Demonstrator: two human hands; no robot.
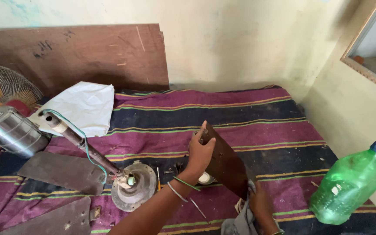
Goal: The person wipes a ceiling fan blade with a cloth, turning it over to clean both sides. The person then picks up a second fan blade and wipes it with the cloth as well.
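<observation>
My left hand (200, 153) grips the upper end of a dark brown fan blade (225, 167), which stands tilted over the striped mat (240, 115). My right hand (261, 204) is at the blade's lower end and holds a grey cloth (240, 222) against it. A small white round part (205, 177) lies on the mat just behind the blade. Left of my forearm lies a ceiling fan motor (133, 187) with its rusty rod (81, 143) and a green wire.
Two more brown blades (62, 172) (53, 219) lie at the left. A shiny metal cup (7, 130) and a table fan (1, 87) stand at the far left. A white sheet (83, 106), a wooden board (75, 52) and a green plastic bottle (349, 185) surround the mat.
</observation>
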